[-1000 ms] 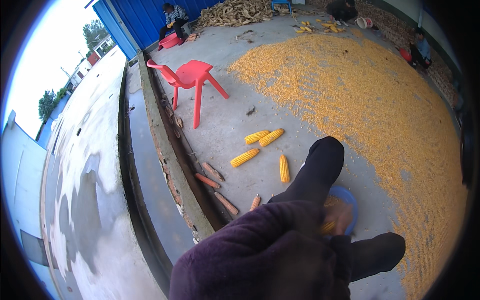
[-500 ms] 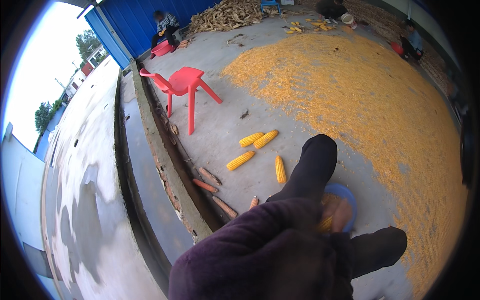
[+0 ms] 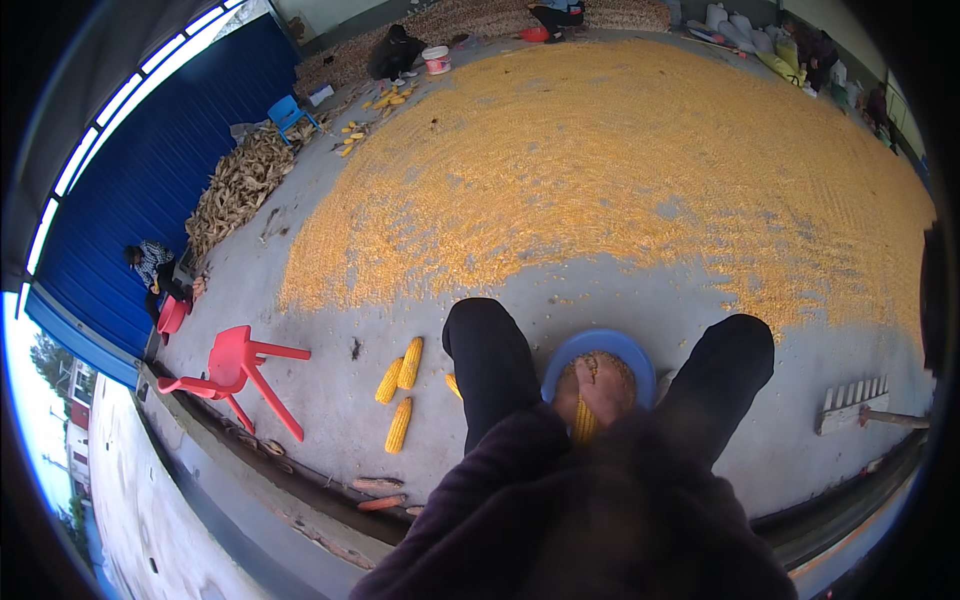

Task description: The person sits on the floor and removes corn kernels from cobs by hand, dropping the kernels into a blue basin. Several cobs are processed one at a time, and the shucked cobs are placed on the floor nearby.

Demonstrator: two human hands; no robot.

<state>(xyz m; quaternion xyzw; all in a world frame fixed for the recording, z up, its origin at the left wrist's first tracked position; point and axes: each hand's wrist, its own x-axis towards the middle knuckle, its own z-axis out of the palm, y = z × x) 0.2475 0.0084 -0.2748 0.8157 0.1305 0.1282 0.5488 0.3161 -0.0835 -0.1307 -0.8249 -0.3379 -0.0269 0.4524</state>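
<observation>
One broad spread of loose corn kernels (image 3: 620,150) is covering the floor beyond your blue basin (image 3: 598,338). One heap of dry husks (image 3: 235,185) is lying far to the basin's left and beyond it. At least four other people (image 3: 395,55) are showing well beyond the basin. Your two dark-trousered legs (image 3: 490,350) are flanking it. One red plastic chair (image 3: 230,360) is standing well to its left, and one wooden rake head (image 3: 853,405) is lying well to its right.

You are keeping both hands over the basin. Your right hand (image 3: 607,390) is closing its fingers on one yellow corn ear (image 3: 584,428); your left hand (image 3: 567,393) is sitting just left of that ear, but I cannot tell how its fingers are set. The gripped ear is slanting over the basin's near half. Three other ears (image 3: 398,425) are lying fully visible left of the basin, a fourth hiding partly behind your left leg. At least two stripped cobs (image 3: 378,484) are lying farther left, nearer you than the basin.
</observation>
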